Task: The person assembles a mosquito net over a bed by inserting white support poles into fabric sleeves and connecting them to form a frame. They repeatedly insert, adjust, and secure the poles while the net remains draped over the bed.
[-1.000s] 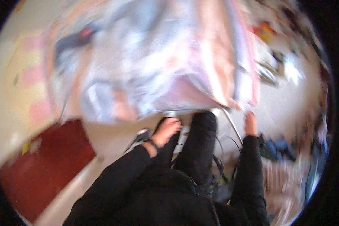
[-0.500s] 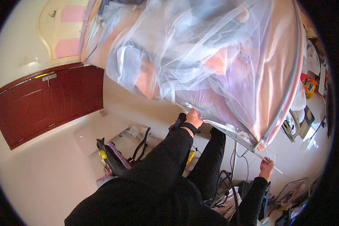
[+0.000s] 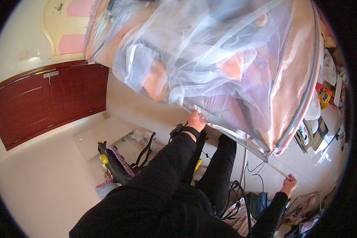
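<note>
A bed canopy net (image 3: 194, 47) of sheer white mesh with peach satin panels spreads over the upper middle. Along its lower near edge runs a pale hem (image 3: 234, 137). My left hand (image 3: 196, 120) is closed on this hem, left of its middle. From the net's lower right corner a thin white pole (image 3: 279, 170) sticks out down and to the right. My right hand (image 3: 289, 185) is closed round the outer end of that pole, apart from the corner. How much of the pole lies inside the hem is hidden.
A dark red door (image 3: 51, 103) is at the left. A black bag-like item with purple trim (image 3: 119, 162) lies on the floor left of my legs. Dark cables (image 3: 238, 194) hang by my right leg. Plastic bags and packages (image 3: 325, 97) crowd the far right.
My right hand has moved right and down, away from the net's corner, and now holds the pole near its end. My left hand has shifted slightly left and up along the hem.
</note>
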`<action>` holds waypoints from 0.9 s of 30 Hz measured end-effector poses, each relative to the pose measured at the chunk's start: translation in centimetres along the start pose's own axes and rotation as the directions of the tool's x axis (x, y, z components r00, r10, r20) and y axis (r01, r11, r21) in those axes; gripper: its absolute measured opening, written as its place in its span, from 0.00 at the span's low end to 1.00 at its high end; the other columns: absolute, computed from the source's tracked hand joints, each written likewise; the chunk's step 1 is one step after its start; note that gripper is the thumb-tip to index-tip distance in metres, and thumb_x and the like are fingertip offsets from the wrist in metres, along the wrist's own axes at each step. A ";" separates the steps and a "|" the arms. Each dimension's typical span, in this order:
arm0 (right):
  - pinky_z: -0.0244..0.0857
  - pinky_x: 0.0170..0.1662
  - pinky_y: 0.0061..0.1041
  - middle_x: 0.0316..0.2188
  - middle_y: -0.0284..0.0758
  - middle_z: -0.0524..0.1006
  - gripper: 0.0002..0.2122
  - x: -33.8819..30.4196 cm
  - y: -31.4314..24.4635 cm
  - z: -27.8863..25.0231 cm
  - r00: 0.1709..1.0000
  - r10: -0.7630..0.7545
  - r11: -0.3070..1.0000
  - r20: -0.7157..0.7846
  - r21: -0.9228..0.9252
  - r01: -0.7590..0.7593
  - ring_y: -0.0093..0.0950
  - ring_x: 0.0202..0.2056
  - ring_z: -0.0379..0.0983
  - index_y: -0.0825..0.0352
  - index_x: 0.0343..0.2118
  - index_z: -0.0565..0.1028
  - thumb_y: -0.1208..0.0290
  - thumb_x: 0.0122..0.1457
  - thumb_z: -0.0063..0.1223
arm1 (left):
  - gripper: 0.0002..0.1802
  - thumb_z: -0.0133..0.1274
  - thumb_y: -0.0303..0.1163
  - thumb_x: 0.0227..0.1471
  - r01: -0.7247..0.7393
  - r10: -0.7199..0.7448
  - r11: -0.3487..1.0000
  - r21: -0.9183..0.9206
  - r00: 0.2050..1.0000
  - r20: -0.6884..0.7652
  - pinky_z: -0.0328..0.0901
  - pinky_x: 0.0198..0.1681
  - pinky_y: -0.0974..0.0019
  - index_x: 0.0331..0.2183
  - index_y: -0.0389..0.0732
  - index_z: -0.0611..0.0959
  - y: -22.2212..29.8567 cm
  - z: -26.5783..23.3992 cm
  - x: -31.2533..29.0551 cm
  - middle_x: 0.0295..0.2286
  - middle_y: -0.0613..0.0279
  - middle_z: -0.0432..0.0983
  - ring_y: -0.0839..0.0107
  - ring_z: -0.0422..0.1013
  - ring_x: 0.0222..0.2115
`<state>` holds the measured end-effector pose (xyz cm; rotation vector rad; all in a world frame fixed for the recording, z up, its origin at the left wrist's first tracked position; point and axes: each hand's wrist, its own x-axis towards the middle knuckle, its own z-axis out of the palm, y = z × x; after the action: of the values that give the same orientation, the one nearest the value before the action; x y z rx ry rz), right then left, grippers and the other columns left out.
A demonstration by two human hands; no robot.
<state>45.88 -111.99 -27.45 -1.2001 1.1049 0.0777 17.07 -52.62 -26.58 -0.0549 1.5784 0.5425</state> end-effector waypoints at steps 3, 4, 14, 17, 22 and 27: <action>0.61 0.27 0.30 0.12 0.29 0.54 0.14 0.4 -1.9 0.1 0.999 -0.024 1.000 -0.046 -0.002 0.024 0.24 0.15 0.52 0.62 0.17 0.56 0.69 0.62 0.30 | 0.11 0.37 0.42 0.60 -0.016 0.012 0.995 0.102 0.999 0.036 0.57 0.25 0.61 0.29 0.48 0.67 -1.4 0.7 0.3 0.18 0.68 0.56 0.70 0.56 0.19; 0.61 0.27 0.29 0.12 0.29 0.53 0.14 0.0 -2.6 0.4 0.997 -0.036 0.999 -0.063 -0.006 0.036 0.24 0.15 0.52 0.62 0.17 0.55 0.70 0.61 0.31 | 0.11 0.37 0.42 0.60 -0.016 0.015 1.000 0.024 0.999 0.038 0.57 0.26 0.61 0.28 0.49 0.67 -1.3 0.8 0.5 0.18 0.68 0.56 0.70 0.56 0.19; 0.67 0.27 0.29 0.15 0.32 0.62 0.09 -5.2 2.4 3.8 0.971 0.236 0.971 0.042 -0.047 -0.235 0.27 0.16 0.58 0.62 0.20 0.57 0.72 0.57 0.27 | 0.11 0.40 0.44 0.60 -0.061 0.067 0.994 -0.094 0.996 0.058 0.58 0.25 0.59 0.30 0.50 0.67 3.0 -0.5 -0.1 0.17 0.70 0.54 0.71 0.54 0.16; 0.63 0.22 0.24 0.15 0.33 0.63 0.07 -7.7 6.2 6.4 0.970 0.244 0.963 0.009 -0.119 -0.242 0.28 0.18 0.62 0.60 0.21 0.57 0.76 0.53 0.27 | 0.12 0.40 0.46 0.61 -0.105 0.125 0.983 -0.148 0.983 0.132 0.57 0.24 0.62 0.30 0.49 0.67 1.5 -0.4 -0.3 0.18 0.70 0.54 0.71 0.53 0.16; 0.65 0.24 0.26 0.17 0.32 0.65 0.07 -8.9 7.9 8.2 0.966 0.238 0.953 -0.098 -0.166 -0.252 0.26 0.18 0.64 0.61 0.22 0.59 0.75 0.55 0.27 | 0.13 0.37 0.44 0.62 -0.085 0.129 0.973 -0.214 0.971 0.199 0.57 0.24 0.63 0.31 0.45 0.64 0.9 -0.4 -1.8 0.18 0.69 0.53 0.72 0.54 0.17; 0.66 0.24 0.27 0.17 0.33 0.67 0.09 -5.3 7.0 7.5 0.953 0.294 0.940 -0.067 -0.162 -0.301 0.26 0.19 0.66 0.64 0.23 0.62 0.74 0.57 0.28 | 0.15 0.37 0.45 0.62 -0.008 0.047 0.983 -0.186 0.977 0.209 0.59 0.31 0.61 0.29 0.46 0.65 1.1 -0.2 -3.1 0.19 0.68 0.57 0.69 0.58 0.21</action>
<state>43.92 -100.73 -29.01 -1.1805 1.3328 0.3884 16.78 -52.64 -23.31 -0.1115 1.3188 0.6928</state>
